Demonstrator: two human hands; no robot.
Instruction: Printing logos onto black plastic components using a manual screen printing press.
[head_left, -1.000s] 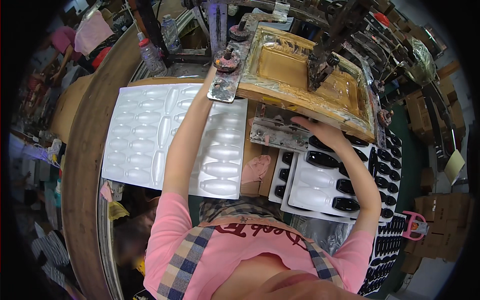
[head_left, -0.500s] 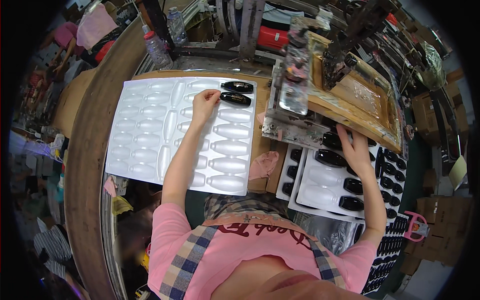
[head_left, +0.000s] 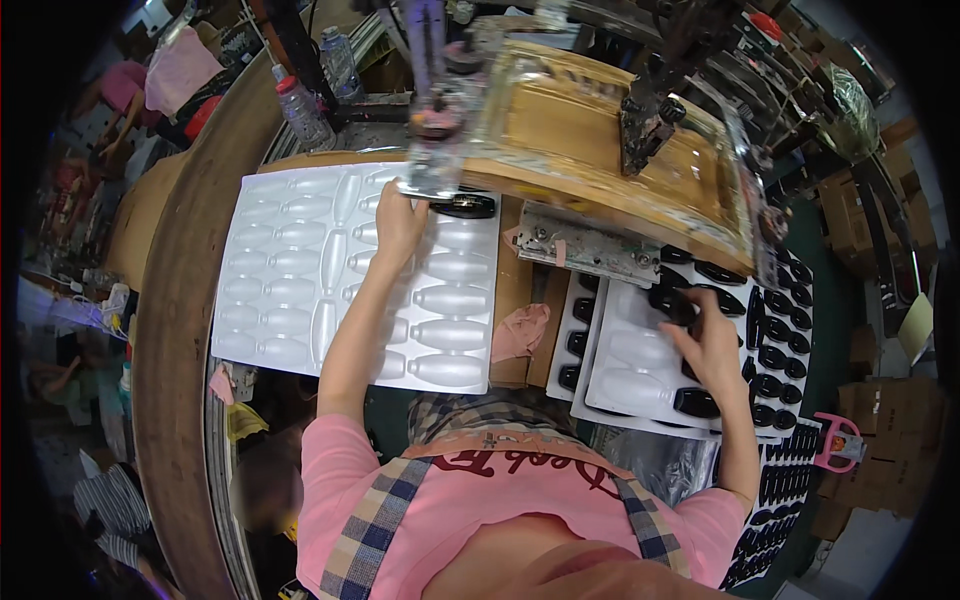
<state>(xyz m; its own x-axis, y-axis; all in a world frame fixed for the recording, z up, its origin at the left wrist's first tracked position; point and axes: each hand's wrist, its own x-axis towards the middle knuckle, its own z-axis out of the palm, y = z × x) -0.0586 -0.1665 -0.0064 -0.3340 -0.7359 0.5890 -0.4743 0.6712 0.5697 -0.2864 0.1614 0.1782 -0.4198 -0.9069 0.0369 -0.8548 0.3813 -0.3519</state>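
A white moulded tray with rows of long bottle-shaped hollows lies on the left. In its upper right corner rests a glossy black bottle-shaped piece with light printing. My left hand is closed at that piece's left end, its fingertips partly behind a stained metal plate. On the right, my right hand pinches another black piece between thumb and fingers. It hovers over a second white tray holding several black pieces and some bare hollows.
A wooden-framed printing screen on a metal arm hangs ahead of my hands, blurred. Below it is a stained metal fixture. A pink cloth lies between the trays. More black pieces fill trays at right. Bottles stand far left.
The screen and its metal plate have swung left, over the left tray's corner. My right hand has gone from spread fingers to gripping a black piece. My left hand stays at its piece.
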